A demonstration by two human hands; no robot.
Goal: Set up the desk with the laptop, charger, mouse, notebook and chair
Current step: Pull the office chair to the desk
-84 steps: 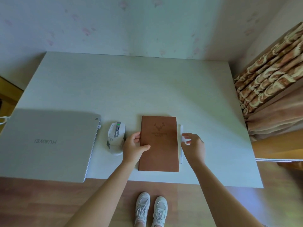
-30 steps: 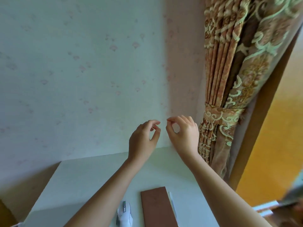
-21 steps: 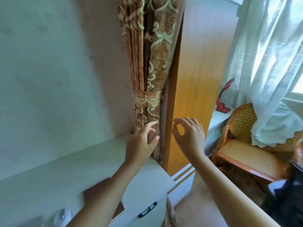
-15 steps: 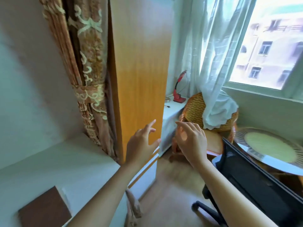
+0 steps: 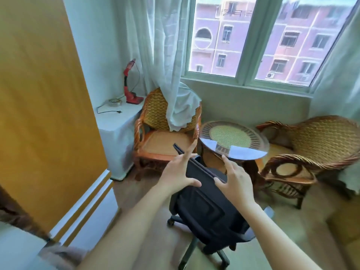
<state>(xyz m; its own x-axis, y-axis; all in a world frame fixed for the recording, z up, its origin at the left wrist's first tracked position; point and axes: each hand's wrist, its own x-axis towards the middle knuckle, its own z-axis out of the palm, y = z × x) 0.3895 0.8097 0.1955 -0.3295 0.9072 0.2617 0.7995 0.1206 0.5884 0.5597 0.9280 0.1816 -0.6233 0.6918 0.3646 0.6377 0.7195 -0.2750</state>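
Note:
A black office chair on castors stands on the wooden floor in front of me, its backrest towards me. My left hand is open with fingers spread, over the left part of the backrest's top edge. My right hand is open too, over the right part of that edge. I cannot tell whether either hand touches the chair. A corner of the white desk shows at the bottom left. The laptop, mouse, notebook and charger are out of view.
A tall orange cabinet rises at the left. Behind the office chair are a wicker armchair, a round glass-topped wicker table and a second wicker armchair. A red lamp stands on a white side unit under the window.
My view has swung right from the desk and notebook to the window corner. Both hands left the notebook and pen and now reach out over the black chair's backrest.

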